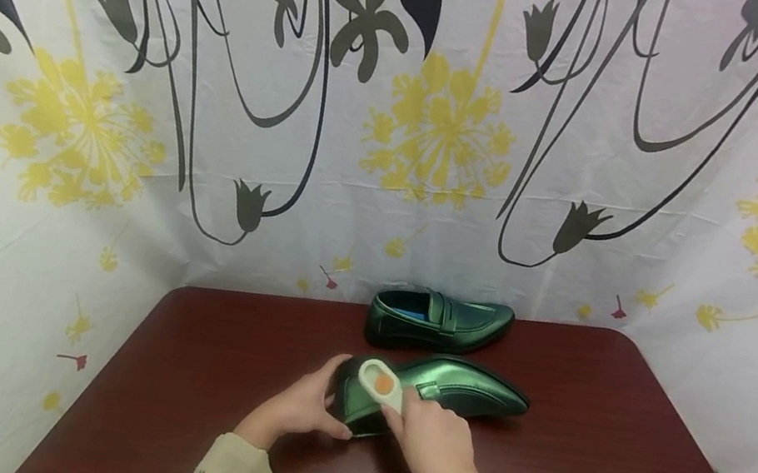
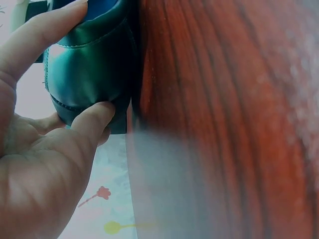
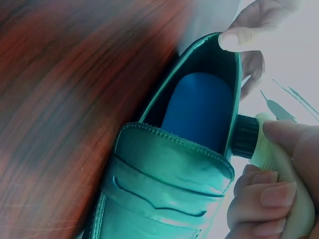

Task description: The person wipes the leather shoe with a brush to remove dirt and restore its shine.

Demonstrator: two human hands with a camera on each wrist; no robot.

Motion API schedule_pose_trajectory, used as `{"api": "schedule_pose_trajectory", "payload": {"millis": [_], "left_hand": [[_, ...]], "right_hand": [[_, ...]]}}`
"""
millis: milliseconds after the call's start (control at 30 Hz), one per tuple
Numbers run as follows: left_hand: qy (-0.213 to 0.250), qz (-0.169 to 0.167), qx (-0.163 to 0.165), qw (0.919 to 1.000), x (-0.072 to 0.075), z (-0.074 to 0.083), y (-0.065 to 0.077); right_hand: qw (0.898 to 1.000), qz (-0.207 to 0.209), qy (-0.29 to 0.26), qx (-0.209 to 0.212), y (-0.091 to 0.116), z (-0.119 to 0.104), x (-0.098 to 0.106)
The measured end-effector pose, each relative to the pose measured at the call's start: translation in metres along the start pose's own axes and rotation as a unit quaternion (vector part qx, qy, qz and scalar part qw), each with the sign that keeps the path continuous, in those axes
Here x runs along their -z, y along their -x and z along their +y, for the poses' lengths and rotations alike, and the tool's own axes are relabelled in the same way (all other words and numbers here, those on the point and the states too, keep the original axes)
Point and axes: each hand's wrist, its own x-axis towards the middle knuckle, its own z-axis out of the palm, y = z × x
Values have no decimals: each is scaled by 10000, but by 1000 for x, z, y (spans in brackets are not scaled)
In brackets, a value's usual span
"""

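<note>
A green metallic loafer point(image 1: 474, 390) lies tipped on its side, its toe pointing right in the head view. My left hand point(image 1: 299, 407) grips it at the heel, a thumb and fingertip pressing the heel leather point(image 2: 89, 74) in the left wrist view. In my right hand point(image 1: 433, 445) is a cream-handled brush point(image 1: 381, 382) with an orange spot. Its short dark bristles point(image 3: 245, 137) meet the loafer's side near the opening in the right wrist view. A blue insole point(image 3: 199, 109) shows inside the loafer.
A second green loafer point(image 1: 466, 324) stands upright behind the first, near the back edge of the dark red wooden table point(image 1: 214, 351). Patterned white fabric point(image 1: 336, 136) hangs around the table's back and sides.
</note>
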Motion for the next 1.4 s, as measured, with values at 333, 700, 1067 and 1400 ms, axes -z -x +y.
{"api": "schedule_pose_trajectory", "payload": {"millis": [333, 700, 1067, 1400], "left_hand": [[-21, 30, 51, 10000, 0, 1, 0], [11, 15, 127, 9999, -1, 0, -1], [67, 31, 153, 9999, -2, -1, -1], [130, 9, 177, 9998, -2, -1, -1]], "right_hand": [[9999, -5, -10, -130, 0, 11, 4], [9994, -106, -143, -313, 0, 20, 9], [9986, -176, -274, -405, 1, 26, 13], [9980, -179, -312, -515, 1, 30, 15]]}}
